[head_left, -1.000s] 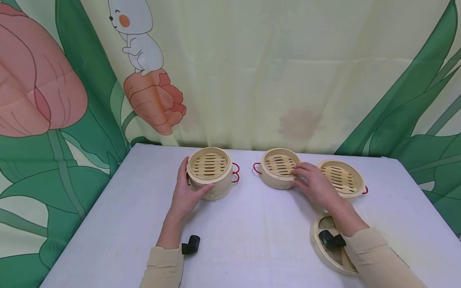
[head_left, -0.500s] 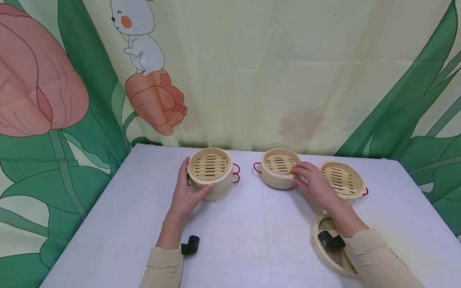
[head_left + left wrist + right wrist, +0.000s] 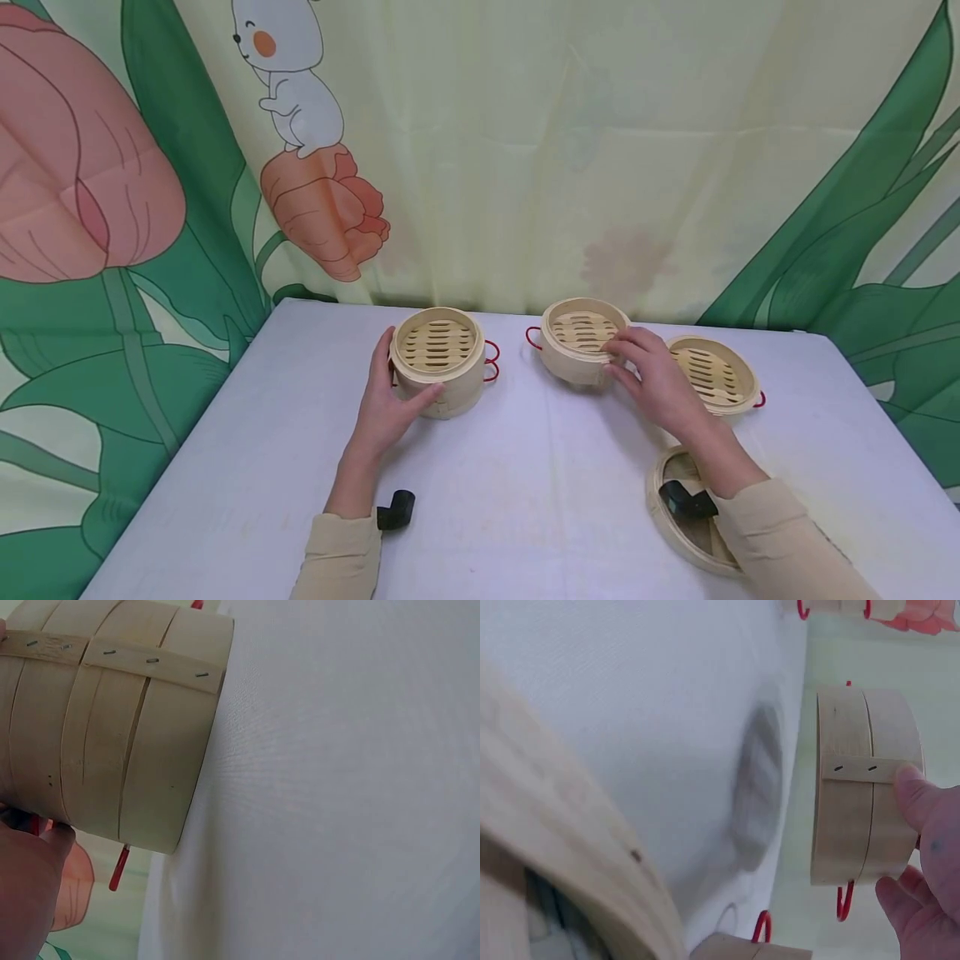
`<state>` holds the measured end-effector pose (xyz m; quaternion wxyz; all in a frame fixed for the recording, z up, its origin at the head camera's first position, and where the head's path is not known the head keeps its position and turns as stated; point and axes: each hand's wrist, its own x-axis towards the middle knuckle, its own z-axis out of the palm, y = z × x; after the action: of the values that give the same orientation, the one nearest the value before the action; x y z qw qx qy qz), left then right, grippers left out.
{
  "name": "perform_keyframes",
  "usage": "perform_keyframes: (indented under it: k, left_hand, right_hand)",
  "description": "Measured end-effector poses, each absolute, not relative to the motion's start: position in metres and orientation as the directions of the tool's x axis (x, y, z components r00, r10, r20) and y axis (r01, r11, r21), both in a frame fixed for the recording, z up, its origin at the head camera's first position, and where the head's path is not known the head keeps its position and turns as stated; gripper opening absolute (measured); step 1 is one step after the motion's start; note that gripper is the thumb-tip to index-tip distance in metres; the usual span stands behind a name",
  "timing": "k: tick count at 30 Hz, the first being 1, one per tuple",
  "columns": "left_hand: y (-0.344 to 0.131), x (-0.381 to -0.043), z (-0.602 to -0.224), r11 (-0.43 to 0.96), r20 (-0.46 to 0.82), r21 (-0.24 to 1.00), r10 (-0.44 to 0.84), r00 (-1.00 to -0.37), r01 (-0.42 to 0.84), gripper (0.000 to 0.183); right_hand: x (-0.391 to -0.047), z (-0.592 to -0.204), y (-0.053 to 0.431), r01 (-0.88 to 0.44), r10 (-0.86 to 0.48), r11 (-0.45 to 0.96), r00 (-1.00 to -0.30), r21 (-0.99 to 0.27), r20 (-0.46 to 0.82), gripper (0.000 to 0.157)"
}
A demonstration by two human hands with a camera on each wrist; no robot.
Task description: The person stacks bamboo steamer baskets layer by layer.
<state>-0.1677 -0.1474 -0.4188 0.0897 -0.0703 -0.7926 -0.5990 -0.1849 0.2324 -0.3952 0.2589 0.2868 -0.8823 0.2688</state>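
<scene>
Raised middle basket (image 3: pixel 579 333) clear of table (image 3: pixel 495 500) since half a second ago, its shadow now well apart from it in the right wrist view. Pinched at its near right side with right hand (image 3: pixel 662 383), thumb on outer wall, fingers at rim. Kept left hand (image 3: pixel 388 412) gripping stack (image 3: pixel 441 367), unmoved on table: fingers round its left side, thumb across front wall. Note red handles (image 3: pixel 118 868) on stack and middle basket, pointing toward each other across the gap. Find right basket (image 3: pixel 708 375) lying just beyond right hand, near edge partly hidden by wrist. See lid (image 3: pixel 701 540) on table below right forearm, partly covered by sleeve (image 3: pixel 780 533) and black wrist camera (image 3: pixel 686 502). Note printed curtain (image 3: pixel 487 167) hanging behind table, close beyond both stack and middle basket.
</scene>
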Motion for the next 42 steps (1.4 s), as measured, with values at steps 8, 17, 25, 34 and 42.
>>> perform_keyframes:
  k: [8, 17, 25, 34, 42]
  left_hand:
    - [-0.148, -0.169, -0.419, 0.269, 0.234, 0.936, 0.007, -0.972, 0.227, 0.111]
    - [-0.149, -0.169, -0.42, 0.27, 0.23, 0.937, 0.006, -0.973, 0.223, 0.111]
    - [-0.15, -0.17, -0.421, 0.266, 0.24, 0.935, 0.017, -0.971, 0.236, 0.11]
    - [-0.15, -0.169, -0.42, 0.26, 0.243, 0.936, 0.018, -0.97, 0.239, 0.111]
    - [-0.149, -0.17, -0.419, 0.252, 0.24, 0.939, 0.015, -0.971, 0.236, 0.111]
  right_hand:
    - [-0.178, -0.378, 0.22, -0.623, -0.324, 0.701, -0.711, -0.347, 0.624, 0.029]
    - [-0.176, -0.363, 0.203, -0.67, -0.323, 0.664, -0.658, -0.332, 0.68, 0.032]
    - [-0.176, -0.356, 0.19, -0.646, -0.293, 0.673, -0.68, -0.36, 0.672, 0.031]
    - [-0.178, -0.347, 0.171, -0.696, -0.283, 0.619, -0.629, -0.363, 0.724, 0.031]
    - [-0.178, -0.34, 0.15, -0.728, -0.279, 0.578, -0.601, -0.369, 0.749, 0.028]
